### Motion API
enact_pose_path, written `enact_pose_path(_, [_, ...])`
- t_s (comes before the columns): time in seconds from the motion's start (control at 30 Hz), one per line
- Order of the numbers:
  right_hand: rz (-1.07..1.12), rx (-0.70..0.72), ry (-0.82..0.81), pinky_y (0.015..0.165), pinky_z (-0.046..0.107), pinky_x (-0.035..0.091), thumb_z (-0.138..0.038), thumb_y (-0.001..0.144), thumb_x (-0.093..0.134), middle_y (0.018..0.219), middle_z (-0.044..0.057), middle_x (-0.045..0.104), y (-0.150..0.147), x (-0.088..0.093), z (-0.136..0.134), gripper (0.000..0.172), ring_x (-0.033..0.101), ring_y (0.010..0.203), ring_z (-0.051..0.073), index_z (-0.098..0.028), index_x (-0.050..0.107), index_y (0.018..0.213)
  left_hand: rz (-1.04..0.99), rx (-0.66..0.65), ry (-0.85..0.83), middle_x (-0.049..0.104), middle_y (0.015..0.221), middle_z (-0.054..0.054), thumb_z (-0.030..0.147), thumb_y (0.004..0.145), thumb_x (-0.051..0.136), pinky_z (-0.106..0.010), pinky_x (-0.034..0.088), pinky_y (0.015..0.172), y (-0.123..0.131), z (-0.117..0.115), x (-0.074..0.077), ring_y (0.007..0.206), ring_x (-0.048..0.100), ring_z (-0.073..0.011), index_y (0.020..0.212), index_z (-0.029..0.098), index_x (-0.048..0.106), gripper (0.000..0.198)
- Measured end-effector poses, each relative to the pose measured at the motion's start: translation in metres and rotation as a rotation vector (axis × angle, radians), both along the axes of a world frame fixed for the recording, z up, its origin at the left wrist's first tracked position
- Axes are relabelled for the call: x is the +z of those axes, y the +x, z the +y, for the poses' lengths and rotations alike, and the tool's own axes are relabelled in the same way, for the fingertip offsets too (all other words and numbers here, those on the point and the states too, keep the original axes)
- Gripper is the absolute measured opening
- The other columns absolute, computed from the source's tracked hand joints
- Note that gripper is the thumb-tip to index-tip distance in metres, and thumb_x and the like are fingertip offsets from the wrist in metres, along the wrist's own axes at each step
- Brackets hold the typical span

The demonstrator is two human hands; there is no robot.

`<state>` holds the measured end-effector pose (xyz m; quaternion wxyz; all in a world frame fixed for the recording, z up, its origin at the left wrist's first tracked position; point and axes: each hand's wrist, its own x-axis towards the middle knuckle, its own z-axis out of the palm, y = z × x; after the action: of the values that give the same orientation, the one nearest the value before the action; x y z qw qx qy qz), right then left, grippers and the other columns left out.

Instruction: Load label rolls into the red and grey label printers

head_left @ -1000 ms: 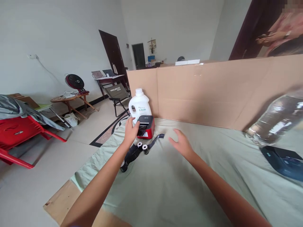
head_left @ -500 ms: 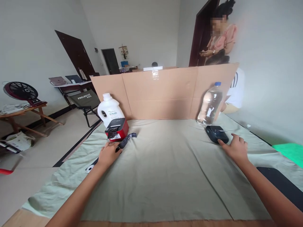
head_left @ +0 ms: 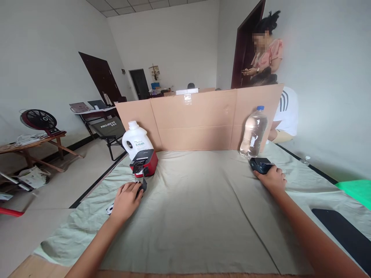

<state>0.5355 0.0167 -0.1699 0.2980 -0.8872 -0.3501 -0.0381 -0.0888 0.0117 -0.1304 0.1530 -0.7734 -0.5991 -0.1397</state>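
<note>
My left hand (head_left: 126, 199) is closed around a black strip (head_left: 142, 186), part of which shows past the fingertips; the rest is hidden under the hand. A roll end with a white core (head_left: 109, 209) peeks out beside the wrist. Just beyond the fingers stands a red-and-black box-shaped device (head_left: 145, 162) that looks like a label printer, with dark strip-like material at its front. My right hand (head_left: 272, 179) grips a small black boxy device (head_left: 260, 165) lying on the cloth, thumb at its near side and fingers at its right.
A white detergent jug (head_left: 137, 139) stands behind the red device. A clear bottle with a blue cap (head_left: 254, 133) stands behind the black one. A cardboard panel (head_left: 191, 123) borders the cloth (head_left: 197, 216). A dark flat object (head_left: 342, 235) lies at right. People are behind the panel.
My right hand has closed further around the black device. My left hand has gathered the black strip, whose far end no longer stretches out to the right. The view has tilted slightly up.
</note>
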Motion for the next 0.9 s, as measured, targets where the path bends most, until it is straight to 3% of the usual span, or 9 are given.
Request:
enact_pose_path(0.2, [-0.006,0.024,0.071,0.097,0.052,0.039,-0.060,0.064,0.071,0.128,0.033,0.051,-0.010,0.006,0.002,0.095,0.048,0.121,0.047,-0.002,0.045,0.134,-0.032,-0.070,-0.060,0.072,0.109,-0.010,0.030,0.099,0.033,-0.045,0.042,0.096,-0.003,-0.006,-0.006,0.116,0.057,-0.0303,0.107,0.024,0.068,0.036])
enact_pose_path(0.4, [-0.113,0.172,0.198,0.100,0.051,0.040,-0.059,0.062,0.072,0.119,0.025,0.053,-0.071,0.010,-0.027,0.101,0.050,0.115,0.043,-0.002,0.041,0.140,-0.126,-0.041,0.056,0.067,0.120,-0.014,0.034,0.098,0.038,-0.048,0.040,0.099,0.004,-0.014,-0.007,0.120,0.053,-0.0342,0.119,0.021,0.064,0.036])
enact_pose_path(0.5, [-0.119,0.297,0.225,0.099,0.047,0.043,-0.056,0.066,0.070,0.116,0.022,0.054,-0.126,0.018,-0.043,0.096,0.051,0.114,0.039,-0.003,0.042,0.141,-0.290,-0.111,0.055,0.065,0.122,-0.016,0.039,0.098,0.039,-0.049,0.041,0.101,0.042,-0.026,-0.011,0.120,0.054,-0.0352,0.116,0.020,0.065,0.037])
enact_pose_path(0.57, [-0.104,0.381,0.231,0.099,0.046,0.044,-0.052,0.068,0.069,0.114,0.019,0.055,-0.169,0.022,-0.052,0.090,0.052,0.113,0.037,-0.004,0.042,0.140,-0.485,-0.244,-0.121,0.069,0.117,-0.014,0.043,0.098,0.040,-0.045,0.044,0.100,0.082,-0.030,-0.016,0.114,0.060,-0.0309,0.117,0.021,0.064,0.038])
enact_pose_path(0.67, [-0.107,0.490,0.253,0.099,0.046,0.044,-0.046,0.070,0.068,0.111,0.017,0.055,-0.233,0.023,-0.063,0.081,0.053,0.111,0.036,-0.007,0.043,0.137,-0.816,-0.308,-0.460,0.068,0.127,-0.015,0.052,0.099,0.034,-0.039,0.046,0.105,0.145,-0.022,-0.023,0.119,0.063,-0.0262,0.141,0.018,0.050,0.056])
enact_pose_path(0.77, [-0.125,0.546,0.278,0.097,0.048,0.045,-0.045,0.071,0.068,0.110,0.015,0.054,-0.278,0.019,-0.071,0.074,0.053,0.110,0.036,-0.011,0.044,0.133,-0.828,-0.347,-0.604,0.044,0.157,-0.014,0.056,0.099,0.027,-0.039,0.027,0.123,0.184,-0.004,-0.029,0.148,0.038,-0.0245,0.151,0.016,0.041,0.067])
enact_pose_path(0.83, [-0.136,0.536,0.278,0.096,0.049,0.045,-0.046,0.072,0.068,0.109,0.015,0.053,-0.292,0.016,-0.075,0.074,0.053,0.108,0.036,-0.011,0.043,0.132,-0.802,-0.372,-0.599,0.032,0.163,-0.011,0.056,0.100,0.021,-0.039,0.019,0.126,0.193,0.005,-0.034,0.154,0.025,-0.0221,0.153,0.016,0.038,0.068])
enact_pose_path(0.9, [-0.158,0.520,0.262,0.096,0.049,0.045,-0.046,0.071,0.071,0.108,0.015,0.052,-0.296,0.011,-0.079,0.078,0.052,0.108,0.037,-0.012,0.042,0.134,-0.745,-0.385,-0.591,0.030,0.164,-0.009,0.051,0.102,0.014,-0.041,0.016,0.127,0.195,0.009,-0.042,0.155,0.021,-0.0208,0.155,0.017,0.036,0.067])
